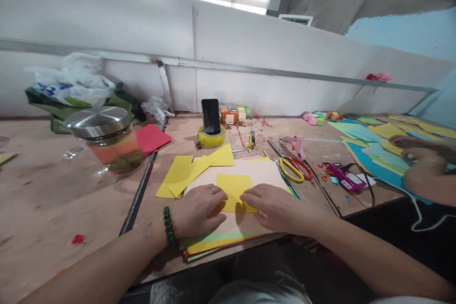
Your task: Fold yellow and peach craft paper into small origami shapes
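Observation:
A small yellow paper square [234, 187] lies on a stack of larger paper sheets [210, 227], pale pink on top. My left hand [201, 209] rests at the square's left edge, fingertips on the paper, thumb apart from the fingers. On the right edge lie the fingers of my right hand [272, 205], stretched out and flat, with the thumb lower down. Both hands are open and press on the paper rather than grip it. Just beyond the left hand are loose yellow paper pieces [178, 173], some overlapping the stack.
Right of the stack are scissors [294, 168], a pink glue gun [295, 145] and a purple device [346, 178]. Behind stand a phone [211, 116] on a yellow tape roll [213, 139] and a cutter [252, 138]. A glass teapot [110, 142] stands left. Another person's hands [423, 164] touch papers at right.

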A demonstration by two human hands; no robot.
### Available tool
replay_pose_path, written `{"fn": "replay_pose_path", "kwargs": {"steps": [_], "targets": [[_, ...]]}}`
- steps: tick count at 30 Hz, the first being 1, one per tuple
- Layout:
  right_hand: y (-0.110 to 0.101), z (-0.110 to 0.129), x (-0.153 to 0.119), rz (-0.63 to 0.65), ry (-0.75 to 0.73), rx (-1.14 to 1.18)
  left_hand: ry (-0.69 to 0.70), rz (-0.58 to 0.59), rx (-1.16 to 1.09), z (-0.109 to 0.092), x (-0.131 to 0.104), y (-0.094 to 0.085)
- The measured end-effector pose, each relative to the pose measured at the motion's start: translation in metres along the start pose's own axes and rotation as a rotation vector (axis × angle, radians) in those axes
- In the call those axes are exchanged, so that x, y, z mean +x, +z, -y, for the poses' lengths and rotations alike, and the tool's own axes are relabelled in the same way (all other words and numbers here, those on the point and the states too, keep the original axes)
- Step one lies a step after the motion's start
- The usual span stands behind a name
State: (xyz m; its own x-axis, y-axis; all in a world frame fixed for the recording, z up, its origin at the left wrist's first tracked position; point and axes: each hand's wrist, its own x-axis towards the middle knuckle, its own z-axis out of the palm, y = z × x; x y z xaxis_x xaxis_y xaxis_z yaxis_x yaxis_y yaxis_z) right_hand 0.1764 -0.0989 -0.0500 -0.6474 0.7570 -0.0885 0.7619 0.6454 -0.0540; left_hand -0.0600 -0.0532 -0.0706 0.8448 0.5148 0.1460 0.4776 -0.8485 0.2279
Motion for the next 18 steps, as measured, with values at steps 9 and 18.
{"fn": "replay_pose_path", "kwargs": {"steps": [9, 18], "targets": [[-0.002, -0.005, 0.018, -0.125, -0.012, -0.118, -0.028, -0.164, -0.321, 0.01, -0.001, -0.001], [-0.034, -0.031, 0.072, -0.457, 0.167, 0.769, -0.419, -0.411, -1.041, 0.033, 0.006, 0.005]]}}
